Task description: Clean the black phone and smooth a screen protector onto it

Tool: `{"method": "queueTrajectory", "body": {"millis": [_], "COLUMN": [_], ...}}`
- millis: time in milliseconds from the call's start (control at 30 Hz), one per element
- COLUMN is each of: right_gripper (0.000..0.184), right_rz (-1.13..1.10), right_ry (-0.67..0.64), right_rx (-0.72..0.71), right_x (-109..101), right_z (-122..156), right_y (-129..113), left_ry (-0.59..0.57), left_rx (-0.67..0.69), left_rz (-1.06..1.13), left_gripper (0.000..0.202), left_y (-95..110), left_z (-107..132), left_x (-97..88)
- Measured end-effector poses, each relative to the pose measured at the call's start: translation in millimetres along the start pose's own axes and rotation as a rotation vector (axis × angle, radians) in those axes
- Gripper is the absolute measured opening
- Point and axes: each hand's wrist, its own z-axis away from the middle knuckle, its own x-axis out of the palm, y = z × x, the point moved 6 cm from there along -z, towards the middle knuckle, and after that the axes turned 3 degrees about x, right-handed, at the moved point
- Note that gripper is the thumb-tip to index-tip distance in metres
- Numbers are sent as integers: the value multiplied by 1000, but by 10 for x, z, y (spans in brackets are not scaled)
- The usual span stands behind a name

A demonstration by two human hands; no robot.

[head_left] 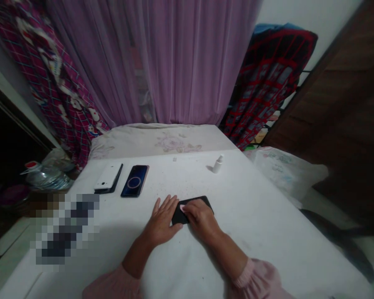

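A black phone (202, 202) lies flat on the white table (268, 216) in front of me. My left hand (162, 220) rests flat beside the phone's left end, fingers stretched out and touching its edge. My right hand (199, 218) lies on top of the phone with fingers curled, pressing something small and pale against it; I cannot make out what that is. Both wrists wear pink sleeves.
A white phone (107, 176) stacked on a dark one and a blue phone (135, 180) lie at the left back. A small white spray bottle (218, 164) stands at the back right. A blurred patch covers the left front. Purple curtain behind; a plastic bag at right.
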Motion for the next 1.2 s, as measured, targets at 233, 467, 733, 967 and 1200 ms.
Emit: {"method": "queueTrajectory", "body": {"millis": [233,467,733,967,1200], "right_gripper": [37,37,34,37,39], "right_rz": [16,-8,-76,-77,-78], "right_ry": [224,213,175,195,204], "right_rx": [79,5,-28,-21,-13], "right_x": [-294,-22,-39,-5,4], "right_z": [338,119,256,267,271], "right_y": [672,395,357,386,418], "left_ry": [-118,-68,136,461,308], "left_rx": [-36,-30,-58,-867,-1064], "left_rz": [120,144,39,-274,-244], "left_gripper": [77,78,72,66,80], "left_y": [125,95,17,-1278,-1791], "left_z": [21,23,258,1519,1924], "left_x": [-109,-78,-198,-920,-1141]}}
